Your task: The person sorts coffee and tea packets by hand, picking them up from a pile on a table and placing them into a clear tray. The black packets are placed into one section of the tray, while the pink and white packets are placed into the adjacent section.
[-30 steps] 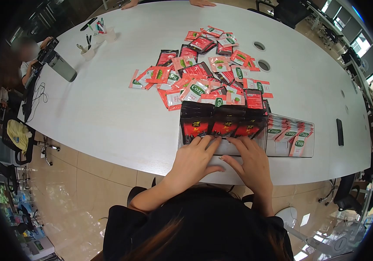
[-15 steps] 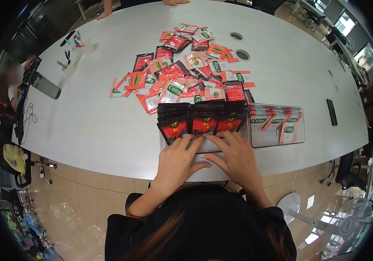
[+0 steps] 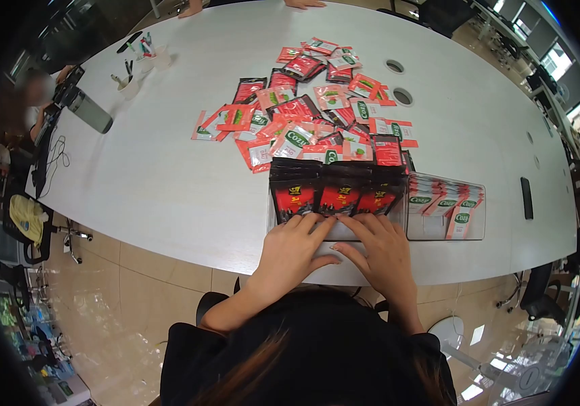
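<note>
Neatly ranked, glossy black-and-red packets (image 3: 339, 197), yellow-marked, both hands' fingers (image 3: 308, 221) unclenched at lower edges.

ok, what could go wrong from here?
1. The left hand and right hand have fingers at the lower front of the black-and-red rectangular sachets; pushing hard might crumple them.
2. The clear plastic box holding those could slide back into the loose heap of red, pink and black sachets close behind.

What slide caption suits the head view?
Left hand and right hand at dark sachets in a clear box, boxed Cozy packets beside them.
</note>
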Motion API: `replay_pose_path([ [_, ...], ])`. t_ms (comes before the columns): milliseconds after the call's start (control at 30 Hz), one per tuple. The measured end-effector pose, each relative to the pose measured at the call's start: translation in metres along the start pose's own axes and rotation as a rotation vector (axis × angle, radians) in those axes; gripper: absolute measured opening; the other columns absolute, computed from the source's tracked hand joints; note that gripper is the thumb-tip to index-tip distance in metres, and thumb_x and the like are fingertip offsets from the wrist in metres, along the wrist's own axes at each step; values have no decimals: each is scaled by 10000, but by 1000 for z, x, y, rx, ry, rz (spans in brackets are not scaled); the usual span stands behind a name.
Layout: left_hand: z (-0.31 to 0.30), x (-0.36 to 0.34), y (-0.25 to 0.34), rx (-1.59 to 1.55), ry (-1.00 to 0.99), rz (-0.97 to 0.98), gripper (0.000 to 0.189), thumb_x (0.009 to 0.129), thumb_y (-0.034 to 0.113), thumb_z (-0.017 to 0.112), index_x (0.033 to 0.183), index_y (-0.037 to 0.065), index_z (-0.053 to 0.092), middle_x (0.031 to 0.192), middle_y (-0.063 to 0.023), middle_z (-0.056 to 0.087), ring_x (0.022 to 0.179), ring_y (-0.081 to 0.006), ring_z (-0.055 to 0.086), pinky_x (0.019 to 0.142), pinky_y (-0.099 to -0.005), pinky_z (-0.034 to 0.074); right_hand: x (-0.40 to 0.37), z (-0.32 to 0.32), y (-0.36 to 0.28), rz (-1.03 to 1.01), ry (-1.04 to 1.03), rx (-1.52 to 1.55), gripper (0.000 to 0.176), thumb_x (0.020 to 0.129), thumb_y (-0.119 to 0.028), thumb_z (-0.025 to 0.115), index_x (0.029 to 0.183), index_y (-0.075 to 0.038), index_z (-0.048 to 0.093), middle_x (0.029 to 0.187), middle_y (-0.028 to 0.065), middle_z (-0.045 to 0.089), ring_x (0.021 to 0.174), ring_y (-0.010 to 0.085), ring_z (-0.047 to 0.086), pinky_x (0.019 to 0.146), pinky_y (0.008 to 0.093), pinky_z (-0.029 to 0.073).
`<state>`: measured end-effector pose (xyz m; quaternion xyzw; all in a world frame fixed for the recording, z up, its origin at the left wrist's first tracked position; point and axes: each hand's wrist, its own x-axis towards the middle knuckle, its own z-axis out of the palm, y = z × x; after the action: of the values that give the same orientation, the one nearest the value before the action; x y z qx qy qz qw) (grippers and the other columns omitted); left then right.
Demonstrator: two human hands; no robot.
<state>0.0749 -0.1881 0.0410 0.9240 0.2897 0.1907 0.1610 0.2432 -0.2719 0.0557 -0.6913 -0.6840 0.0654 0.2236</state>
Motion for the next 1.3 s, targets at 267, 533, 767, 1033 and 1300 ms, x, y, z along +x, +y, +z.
replay_pose_path([
  [267, -16, -9, -5, -213, 7, 2, 511, 726, 310, 770, 1172, 104, 627, 1080, -25, 620, 932, -211, 628, 738, -331, 527, 4, 2, -2, -71, -13, 15, 431, 825, -393, 676, 1163, -127, 646, 965, 23, 630, 889, 212, 582, 737, 361, 419],
  [533, -80, 8, -81, -393, 347, 53, 228, 836, 39, 654, 1063, 41, 670, 1047, -108, 672, 926, -254, 645, 771, -356, 516, 6, 0, -2, -54, -62, 43, 394, 813, -333, 700, 1132, -106, 655, 919, 50, 632, 849, 242, 587, 714, 371, 424],
  [767, -53, 64, -220, 250, 32, -1, 609, 815, -5, 588, 1389, 143, 448, 1427, -165, 445, 1272, -374, 464, 1152, -444, 265, 5, 3, 0, -110, -24, -1, 406, 813, -364, 699, 1117, -98, 662, 879, 39, 630, 814, 226, 588, 680, 356, 415],
  [1033, -29, 73, -251, 463, 3, -121, 578, 847, 136, 597, 1399, 160, 427, 1400, -150, 458, 1226, -380, 487, 1060, -500, 368, 7, 5, 3, -104, -34, 15, 385, 806, -346, 710, 1091, -91, 663, 866, 37, 628, 806, 225, 593, 667, 355, 429],
  [1300, -28, 59, -246, 660, 28, -128, 596, 864, 125, 586, 1419, 102, 373, 1377, -141, 483, 1196, -344, 528, 1041, -453, 422, 9, 3, 0, -91, -33, 40, 348, 780, -257, 731, 1074, -87, 659, 844, 46, 629, 787, 242, 602, 666, 355, 449],
])
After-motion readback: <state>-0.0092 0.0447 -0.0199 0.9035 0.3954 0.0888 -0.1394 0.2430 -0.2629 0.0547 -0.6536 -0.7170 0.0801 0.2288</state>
